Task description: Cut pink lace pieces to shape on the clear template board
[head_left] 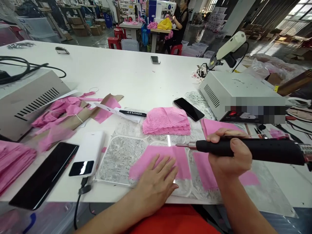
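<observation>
My left hand (158, 182) lies flat with its fingers stretched out on a pink fabric piece (179, 161). Under that piece is a clear plastic template (117, 156) with rounded outlines. My right hand (230, 159) is closed around a black handheld tool (263, 150), roughly level, its pointed metal tip at the upper edge of the fabric. Beyond the tip sits a stack of pink lace-edged pieces (167, 120). Another pink fabric piece (203, 170) lies to the right, partly hidden by my right forearm.
A black phone (188, 109) and a marker (133, 113) lie past the template. At left are a large dark phone (45, 175), a white power bank (89, 152) and pink scraps (63, 110). Grey boxes (239, 89) flank the table. A person (179, 26) sits beyond at a sewing machine.
</observation>
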`<state>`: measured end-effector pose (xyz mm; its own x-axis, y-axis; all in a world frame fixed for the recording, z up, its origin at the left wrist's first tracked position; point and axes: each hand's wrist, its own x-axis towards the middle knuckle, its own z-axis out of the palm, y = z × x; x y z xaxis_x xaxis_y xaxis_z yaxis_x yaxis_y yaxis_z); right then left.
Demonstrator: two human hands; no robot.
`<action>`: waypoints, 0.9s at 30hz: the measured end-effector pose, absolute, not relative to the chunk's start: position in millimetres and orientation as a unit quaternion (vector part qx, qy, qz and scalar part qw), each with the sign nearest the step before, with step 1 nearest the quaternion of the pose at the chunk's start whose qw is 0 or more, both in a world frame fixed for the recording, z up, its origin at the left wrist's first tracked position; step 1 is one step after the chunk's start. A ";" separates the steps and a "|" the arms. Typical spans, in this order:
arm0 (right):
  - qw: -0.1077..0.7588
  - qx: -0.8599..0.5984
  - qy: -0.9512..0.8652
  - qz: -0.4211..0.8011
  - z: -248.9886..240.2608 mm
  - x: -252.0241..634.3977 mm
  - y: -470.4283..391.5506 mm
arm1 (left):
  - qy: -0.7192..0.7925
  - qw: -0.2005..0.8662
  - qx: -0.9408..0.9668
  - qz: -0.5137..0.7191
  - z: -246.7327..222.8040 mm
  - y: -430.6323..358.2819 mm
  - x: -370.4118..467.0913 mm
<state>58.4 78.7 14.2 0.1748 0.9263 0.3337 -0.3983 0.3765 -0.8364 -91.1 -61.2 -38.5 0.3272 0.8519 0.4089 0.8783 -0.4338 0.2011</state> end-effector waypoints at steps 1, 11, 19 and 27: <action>0.697 -0.295 -0.445 0.479 15.7 51.4 75.9 | -0.541 0.040 -0.803 -0.248 -38.0 -66.3 -95.9; 0.620 -0.211 -0.520 0.549 9.7 -7.4 54.6 | -0.607 0.109 -0.724 -0.311 -46.5 -107.6 -136.1; 0.614 -0.197 -0.526 0.554 5.4 -18.2 53.3 | -0.614 0.122 -0.707 -0.329 -48.7 -118.4 -139.5; 0.608 -0.191 -0.526 0.563 4.1 -19.9 54.1 | -0.618 0.117 -0.704 -0.328 -54.8 -122.9 -141.9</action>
